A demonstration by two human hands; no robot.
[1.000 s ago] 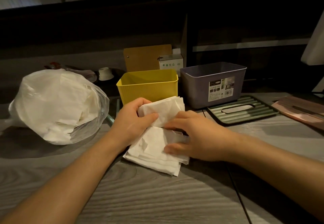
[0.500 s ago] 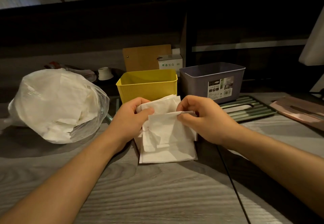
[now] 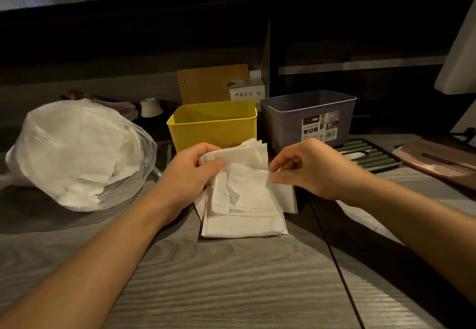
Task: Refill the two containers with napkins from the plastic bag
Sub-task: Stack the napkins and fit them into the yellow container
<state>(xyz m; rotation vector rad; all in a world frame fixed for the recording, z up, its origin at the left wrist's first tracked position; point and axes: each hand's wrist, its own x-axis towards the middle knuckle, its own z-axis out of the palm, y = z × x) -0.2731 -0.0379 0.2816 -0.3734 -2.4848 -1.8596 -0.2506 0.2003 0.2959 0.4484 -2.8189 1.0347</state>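
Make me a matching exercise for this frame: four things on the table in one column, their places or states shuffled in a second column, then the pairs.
Things:
1. plastic bag
2. yellow container
3. grey container
4. napkin stack

Places or states:
A. held by both hands
B. far left, stuffed with napkins
C. carries a product label on its front
D. open-topped, directly behind the left hand

Pairs: 1-B, 2-D, 3-C, 4-A
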